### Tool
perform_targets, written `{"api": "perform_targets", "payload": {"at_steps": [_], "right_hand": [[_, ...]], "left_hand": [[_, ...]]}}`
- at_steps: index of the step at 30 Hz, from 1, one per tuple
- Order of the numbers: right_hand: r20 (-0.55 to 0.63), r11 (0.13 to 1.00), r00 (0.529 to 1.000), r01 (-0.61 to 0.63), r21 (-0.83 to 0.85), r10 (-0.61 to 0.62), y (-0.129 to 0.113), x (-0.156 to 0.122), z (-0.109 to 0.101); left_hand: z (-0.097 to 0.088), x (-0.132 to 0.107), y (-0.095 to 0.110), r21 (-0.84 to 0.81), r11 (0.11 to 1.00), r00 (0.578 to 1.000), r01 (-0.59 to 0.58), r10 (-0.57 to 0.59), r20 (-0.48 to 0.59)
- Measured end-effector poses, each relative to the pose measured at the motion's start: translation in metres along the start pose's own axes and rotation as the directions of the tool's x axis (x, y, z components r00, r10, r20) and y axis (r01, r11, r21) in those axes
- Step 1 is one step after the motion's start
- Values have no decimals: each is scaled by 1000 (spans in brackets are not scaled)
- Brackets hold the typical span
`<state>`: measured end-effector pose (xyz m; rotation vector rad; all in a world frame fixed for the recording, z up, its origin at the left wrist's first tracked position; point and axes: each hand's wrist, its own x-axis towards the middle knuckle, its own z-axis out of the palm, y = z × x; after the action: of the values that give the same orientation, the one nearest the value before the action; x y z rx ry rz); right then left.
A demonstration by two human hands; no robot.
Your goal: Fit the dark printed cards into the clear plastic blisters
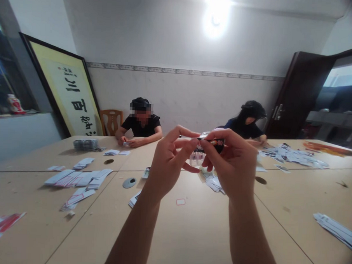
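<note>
Raised over the table, my left hand (169,161) and my right hand (237,166) meet at a small black printed card (218,144). Both thumbs press on its near side while the fingers curl behind it, so each hand is closed on it. A clear plastic piece (196,159) shows just below and behind the card, between the fingers. Whether it is joined to the card I cannot tell. Below my right hand lies a loose pile of small white cards (213,183). Beside my left forearm a few more cards (134,199) stick out, partly hidden.
Stacks of white paper slips (71,179) cover the table's left side. A bundle of packs (85,144) stands farther back. A wide heap of cards (294,156) lies at the right, with strips (336,231) nearer. Two people (141,124) (246,125) sit opposite, hands on the table.
</note>
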<state>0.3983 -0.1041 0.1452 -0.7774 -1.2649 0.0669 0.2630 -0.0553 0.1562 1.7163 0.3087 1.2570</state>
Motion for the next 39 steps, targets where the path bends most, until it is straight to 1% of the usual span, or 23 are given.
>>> {"api": "perform_targets", "payload": {"at_steps": [8, 15, 19, 24, 30, 34, 39], "right_hand": [[15, 999, 999, -29, 27, 28, 10, 3, 2], [62, 996, 995, -76, 40, 73, 20, 8, 3], [67, 994, 994, -90, 54, 86, 23, 9, 4], [45, 997, 996, -79, -1, 79, 22, 10, 6], [22, 995, 996, -90, -36, 91, 25, 11, 7], [31, 995, 996, -85, -58, 87, 26, 11, 6], [32, 992, 994, -98, -85, 101, 26, 11, 4]], "left_hand": [[0, 3, -2, 20, 999, 1000, 26, -26, -16], [-1, 8, -12, 45, 999, 998, 2, 1, -61], [-2, 9, -14, 76, 997, 997, -13, 19, -73], [-1, 9, -14, 119, 992, 995, -41, 51, -82], [0, 9, -18, 138, 989, 994, -46, 59, -88], [1, 9, -18, 177, 982, 992, -65, 84, -97], [0, 8, -18, 191, 978, 992, -79, 95, -78]]}}
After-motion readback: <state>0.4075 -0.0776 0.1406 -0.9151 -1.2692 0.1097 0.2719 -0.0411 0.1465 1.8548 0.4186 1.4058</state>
